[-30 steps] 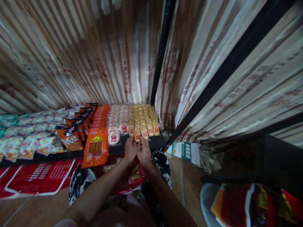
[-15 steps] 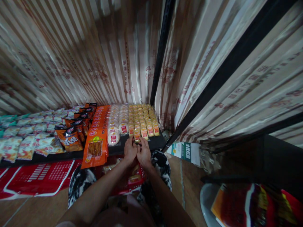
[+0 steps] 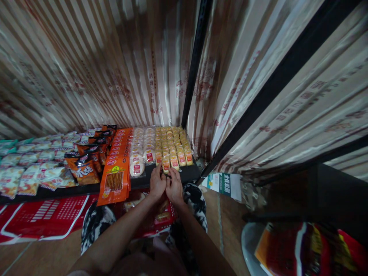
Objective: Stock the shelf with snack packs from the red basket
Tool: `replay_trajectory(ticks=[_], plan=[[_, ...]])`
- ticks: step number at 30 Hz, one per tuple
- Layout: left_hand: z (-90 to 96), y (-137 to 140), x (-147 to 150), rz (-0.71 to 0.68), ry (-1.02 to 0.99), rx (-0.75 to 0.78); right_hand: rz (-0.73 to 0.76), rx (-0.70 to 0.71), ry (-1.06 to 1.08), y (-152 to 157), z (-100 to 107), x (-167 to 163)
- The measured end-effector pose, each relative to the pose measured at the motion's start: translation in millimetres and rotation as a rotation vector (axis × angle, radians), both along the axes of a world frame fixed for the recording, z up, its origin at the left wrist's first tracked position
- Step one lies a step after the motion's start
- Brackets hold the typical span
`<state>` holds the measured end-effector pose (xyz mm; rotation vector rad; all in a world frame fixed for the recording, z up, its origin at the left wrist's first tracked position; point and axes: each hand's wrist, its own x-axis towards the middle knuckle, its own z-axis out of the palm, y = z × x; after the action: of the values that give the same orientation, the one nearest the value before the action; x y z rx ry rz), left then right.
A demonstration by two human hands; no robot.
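Observation:
At the front of a black shelf (image 3: 188,174), my left hand (image 3: 157,184) and my right hand (image 3: 174,187) are side by side, thumbs almost touching. Their fingertips close around the two sides of a small yellow snack packet (image 3: 166,164) with a red-and-white label. It is at the front end of its row, among several rows of matching yellow packets (image 3: 174,142). Left of these are rows of round white crackers (image 3: 137,167) in clear wrappers. Flat orange snack packs (image 3: 114,182) overlap one another further left, the front one jutting over the shelf edge.
Orange-and-black bags (image 3: 84,172) and white snack bags (image 3: 30,178) fill the shelf's left side. Red baskets (image 3: 43,218) are below it. Printed pleated sheeting (image 3: 129,76) and a black post (image 3: 195,65) stand behind. At lower right, a pale tub (image 3: 248,245) holds red packages.
Both hands stay on the yellow packet with hardly any movement. The whole view has shifted very slightly, so things appear a little further left.

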<state>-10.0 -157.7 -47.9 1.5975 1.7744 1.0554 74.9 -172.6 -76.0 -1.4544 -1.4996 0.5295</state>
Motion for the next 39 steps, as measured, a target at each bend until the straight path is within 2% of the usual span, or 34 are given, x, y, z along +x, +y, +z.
replay_trajectory(ticks=[11,19,29,39], plan=[[4.2,-6,1,-0.044,-0.045,-0.031,-0.003,0.055,-0.004,-4,1,7],[0.2,-3,1,-0.063,-0.023,0.013,-0.082,0.121,-0.119,-1,7,16],[-5.7,-6,-2,-0.089,-0.083,0.023,-0.081,0.105,-0.249,2,-6,26],[-10.9,-5,-2,-0.114,-0.083,0.058,-0.085,0.107,-0.257,2,-11,26]])
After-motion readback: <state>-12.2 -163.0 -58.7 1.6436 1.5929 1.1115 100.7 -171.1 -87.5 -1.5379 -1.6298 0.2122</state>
